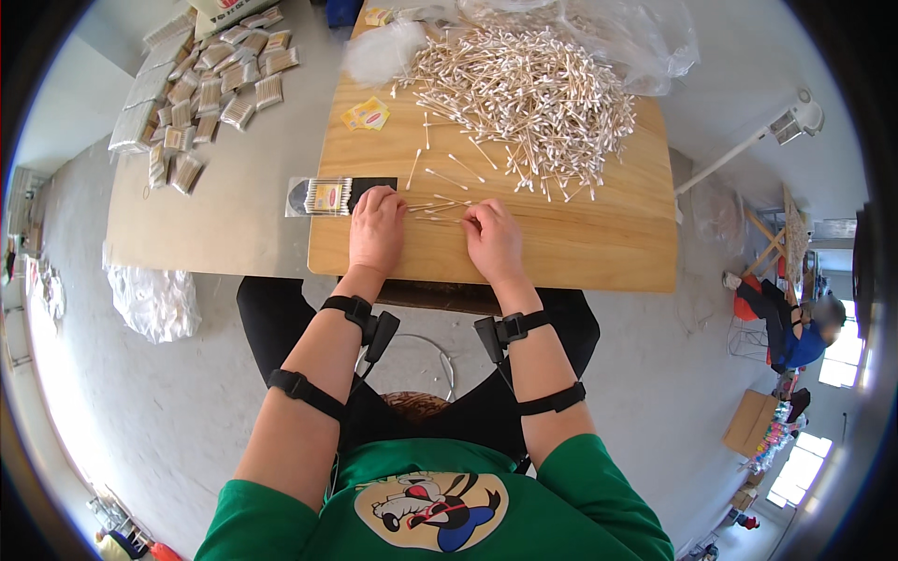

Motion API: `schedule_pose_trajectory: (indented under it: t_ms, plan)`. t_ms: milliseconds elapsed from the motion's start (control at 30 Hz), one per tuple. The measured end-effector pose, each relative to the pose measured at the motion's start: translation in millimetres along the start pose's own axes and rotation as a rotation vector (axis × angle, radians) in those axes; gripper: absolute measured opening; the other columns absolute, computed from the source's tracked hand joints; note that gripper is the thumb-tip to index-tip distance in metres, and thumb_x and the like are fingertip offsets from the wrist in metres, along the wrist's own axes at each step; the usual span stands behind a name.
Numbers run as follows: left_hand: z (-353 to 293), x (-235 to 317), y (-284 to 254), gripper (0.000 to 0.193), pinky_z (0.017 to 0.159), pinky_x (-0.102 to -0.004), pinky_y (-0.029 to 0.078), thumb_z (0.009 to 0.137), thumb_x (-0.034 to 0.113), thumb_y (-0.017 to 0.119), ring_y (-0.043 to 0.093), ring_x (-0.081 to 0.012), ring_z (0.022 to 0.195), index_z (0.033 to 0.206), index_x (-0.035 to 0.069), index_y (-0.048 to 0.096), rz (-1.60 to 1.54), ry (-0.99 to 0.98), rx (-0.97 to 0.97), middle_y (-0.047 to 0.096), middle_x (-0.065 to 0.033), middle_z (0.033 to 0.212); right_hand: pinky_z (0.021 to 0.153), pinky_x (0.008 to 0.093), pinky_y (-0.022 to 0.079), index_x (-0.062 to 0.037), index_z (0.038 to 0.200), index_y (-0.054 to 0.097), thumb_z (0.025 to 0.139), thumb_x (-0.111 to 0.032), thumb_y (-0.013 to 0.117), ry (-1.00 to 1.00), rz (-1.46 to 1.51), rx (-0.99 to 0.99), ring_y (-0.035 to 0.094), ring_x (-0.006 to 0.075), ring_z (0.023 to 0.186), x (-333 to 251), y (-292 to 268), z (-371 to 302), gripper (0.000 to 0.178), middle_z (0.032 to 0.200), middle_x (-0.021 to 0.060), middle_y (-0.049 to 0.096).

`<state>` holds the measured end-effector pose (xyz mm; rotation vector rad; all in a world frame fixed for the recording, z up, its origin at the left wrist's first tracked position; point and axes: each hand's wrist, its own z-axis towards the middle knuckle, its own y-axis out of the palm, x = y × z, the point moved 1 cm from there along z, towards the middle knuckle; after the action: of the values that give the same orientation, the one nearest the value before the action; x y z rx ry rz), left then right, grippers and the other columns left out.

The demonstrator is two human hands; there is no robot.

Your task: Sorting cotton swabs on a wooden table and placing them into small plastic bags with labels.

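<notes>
A few cotton swabs (435, 208) lie crosswise on the wooden board between my two hands. My right hand (494, 241) is closed, thumb and fingers pinched at the right ends of these swabs. The fingers of my left hand (377, 232) are curled together by the left ends; what is under the fingertips is hidden. Just beyond that hand sits a flat black piece (371, 183), partly covered by it. Left of this lies a clear packet (297, 198) with a row of cotton swabs and a yellow label in it.
A big heap of loose cotton swabs (533, 93) covers the board's (599, 252) far side, with clear plastic bags (645, 42) behind. Yellow cards (367, 114) lie left of it. Filled swab packets (220, 79) are piled on the metal table (224, 224). A person (800, 332) sits far right.
</notes>
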<state>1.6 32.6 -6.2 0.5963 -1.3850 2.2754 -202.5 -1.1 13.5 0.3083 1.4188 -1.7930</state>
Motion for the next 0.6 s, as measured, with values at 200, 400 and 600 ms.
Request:
schedule_pose_trajectory:
  t_ms: [200, 400, 600]
  plan:
    - [-0.7, -0.7, -0.2, 0.009, 0.094, -0.0431, 0.048, 0.087, 0.01, 0.067, 0.057, -0.0318, 0.106, 0.094, 0.005, 0.064, 0.001, 0.003, -0.002, 0.06, -0.009, 0.109, 0.068, 0.0405, 0.051, -0.0051, 0.085, 0.063, 0.082, -0.003, 0.07, 0.009, 0.054, -0.011, 0.063, 0.0309, 0.079, 1.9, 0.0, 0.1, 0.008, 0.085, 0.009, 0.061]
    - [-0.7, -1.5, 1.0, 0.009, 0.093, -0.0435, 0.048, 0.088, 0.011, 0.067, 0.057, -0.0323, 0.106, 0.094, 0.005, 0.063, 0.011, 0.024, 0.016, 0.06, -0.0093, 0.108, 0.068, 0.0403, 0.051, -0.0045, 0.089, 0.063, 0.086, -0.005, 0.068, 0.148, 0.124, 0.028, 0.063, 0.0329, 0.08, 18.2, -3.4, 18.5, 0.006, 0.089, 0.0105, 0.06]
    - [-0.4, -0.5, -0.5, 0.009, 0.093, -0.0428, 0.049, 0.089, 0.011, 0.066, 0.059, -0.0327, 0.105, 0.094, 0.003, 0.066, 0.002, -0.011, -0.002, 0.062, -0.0116, 0.108, 0.068, 0.0411, 0.052, -0.0047, 0.089, 0.062, 0.086, -0.006, 0.069, 0.139, 0.071, -0.034, 0.064, 0.0334, 0.082, 15.6, -6.9, 31.9, 0.007, 0.094, 0.0113, 0.061]
